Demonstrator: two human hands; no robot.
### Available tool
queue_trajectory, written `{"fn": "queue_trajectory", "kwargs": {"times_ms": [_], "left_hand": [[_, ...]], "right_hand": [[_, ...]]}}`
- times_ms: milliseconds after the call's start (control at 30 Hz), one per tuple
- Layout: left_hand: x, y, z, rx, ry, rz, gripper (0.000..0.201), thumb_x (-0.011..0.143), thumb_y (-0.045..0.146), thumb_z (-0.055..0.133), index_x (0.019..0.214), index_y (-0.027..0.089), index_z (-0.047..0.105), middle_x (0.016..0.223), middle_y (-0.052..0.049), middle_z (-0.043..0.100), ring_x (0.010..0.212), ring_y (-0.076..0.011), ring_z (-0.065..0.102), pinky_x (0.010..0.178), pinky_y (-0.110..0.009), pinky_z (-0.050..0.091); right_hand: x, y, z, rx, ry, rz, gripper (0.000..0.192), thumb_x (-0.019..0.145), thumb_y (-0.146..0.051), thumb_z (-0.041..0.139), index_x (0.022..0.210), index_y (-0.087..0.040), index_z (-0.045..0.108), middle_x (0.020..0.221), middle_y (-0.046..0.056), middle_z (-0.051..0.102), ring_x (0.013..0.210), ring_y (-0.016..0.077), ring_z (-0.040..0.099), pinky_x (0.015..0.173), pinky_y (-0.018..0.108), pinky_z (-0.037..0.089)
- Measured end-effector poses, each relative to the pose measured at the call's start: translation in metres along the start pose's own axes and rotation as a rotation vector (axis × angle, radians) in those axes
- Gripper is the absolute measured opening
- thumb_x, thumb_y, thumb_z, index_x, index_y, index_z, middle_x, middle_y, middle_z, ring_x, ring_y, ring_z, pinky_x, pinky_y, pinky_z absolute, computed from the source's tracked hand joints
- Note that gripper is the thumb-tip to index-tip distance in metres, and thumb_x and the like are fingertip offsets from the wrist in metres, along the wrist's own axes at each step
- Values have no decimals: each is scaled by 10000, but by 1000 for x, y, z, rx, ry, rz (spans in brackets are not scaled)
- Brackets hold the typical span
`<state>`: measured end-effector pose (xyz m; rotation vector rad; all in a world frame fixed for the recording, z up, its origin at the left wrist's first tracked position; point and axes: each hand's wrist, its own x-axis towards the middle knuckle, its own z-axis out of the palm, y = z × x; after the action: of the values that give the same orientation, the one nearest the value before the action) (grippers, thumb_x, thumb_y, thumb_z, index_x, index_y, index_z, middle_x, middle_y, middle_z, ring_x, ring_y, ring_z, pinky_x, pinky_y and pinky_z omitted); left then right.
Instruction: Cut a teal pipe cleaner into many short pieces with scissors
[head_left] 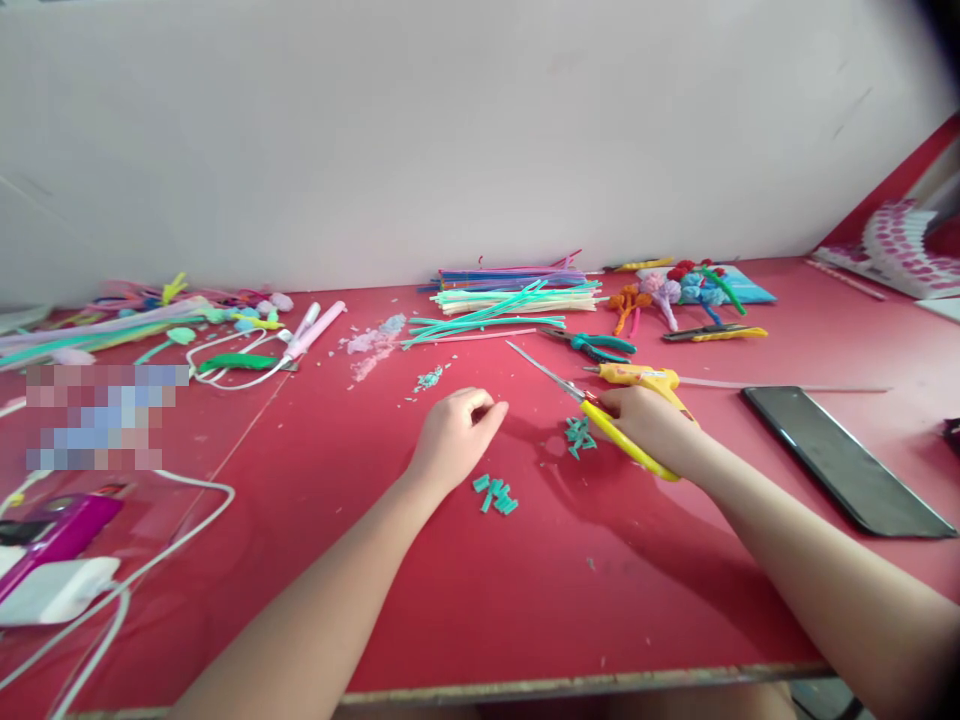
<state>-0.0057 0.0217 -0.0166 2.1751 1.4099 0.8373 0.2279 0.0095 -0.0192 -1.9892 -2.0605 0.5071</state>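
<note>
At the red table (675, 600), my yellow-handled scissors (592, 408) lay with their long axis running diagonally, the closed silver blades pointing up and to the left toward the far wall and the handles angled down toward me on the right. My right hand (651, 428) was wrapped around those handles, fingers curled tight through and over them, with the forearm stretched in from the lower right corner and resting low over the tabletop. My left hand (456, 432) sat loosely fisted, knuckles up, fingertips tucked under and touching the table; whether anything was pinched inside it could not be seen. Its forearm came in from the lower left, so the two arms formed an open V. Between the hands lay one small heap of teal cuttings (579, 436) just beside the scissor handles, and another heap of teal pieces (496, 495) near my left wrist. Behind the scissors rested a yellow glue gun (637, 376) and teal-handled pliers (600, 346), with a bundle of pipe cleaners (517, 295) beyond, and a dark phone (844, 458) to the right.
</note>
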Motion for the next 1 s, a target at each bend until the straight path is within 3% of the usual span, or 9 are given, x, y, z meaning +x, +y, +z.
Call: {"fn": "queue_trajectory", "kwargs": {"times_ms": [167,267,333,567,800,900,1000], "left_hand": [[3,-3,-8,-137,-72,-49,101,734,242,455,696,178,523,641,12,509,604,-113,474,572,-220,367],[2,-2,-14,-207,-263,-14,119,683,175,465,737,178,571,638,8,529,585,-113,481,551,-217,377],[1,-2,-18,-169,-377,19,147,641,130,457,688,180,586,637,3,547,568,-113,480,533,-217,366],[-6,-8,-30,130,-610,0,91,549,146,503,553,207,570,604,-4,591,527,-133,489,471,-228,301],[-8,-5,-27,171,-548,-26,102,554,141,499,525,210,569,597,-13,604,493,-129,473,449,-236,273],[-6,2,-22,5,-457,-56,74,610,181,503,574,198,565,607,-4,586,538,-132,499,479,-229,316],[-5,12,-14,-270,-443,-99,85,666,252,509,649,183,555,629,5,566,599,-134,522,536,-229,369]], "right_hand": [[-1,-3,-1,-93,107,23,269,732,-405,409,591,-187,477,502,18,476,462,116,397,470,242,219],[-5,-10,-2,-14,150,26,241,732,-391,405,614,-189,464,515,1,473,463,104,388,456,234,210],[-9,-15,-2,28,170,8,241,722,-400,420,605,-191,453,513,-10,467,464,99,377,458,232,209],[-15,-24,2,54,172,-50,237,695,-385,443,559,-192,423,467,-21,419,432,87,314,447,244,179],[-16,-26,3,46,168,-61,230,690,-371,445,556,-188,407,464,-29,393,439,79,294,440,242,171],[-19,-29,6,156,103,-86,202,687,-345,453,568,-185,418,483,-38,388,460,78,310,439,235,179],[-24,-36,9,372,-64,-104,182,694,-336,444,609,-176,465,517,-42,415,473,75,340,432,222,193]]}}
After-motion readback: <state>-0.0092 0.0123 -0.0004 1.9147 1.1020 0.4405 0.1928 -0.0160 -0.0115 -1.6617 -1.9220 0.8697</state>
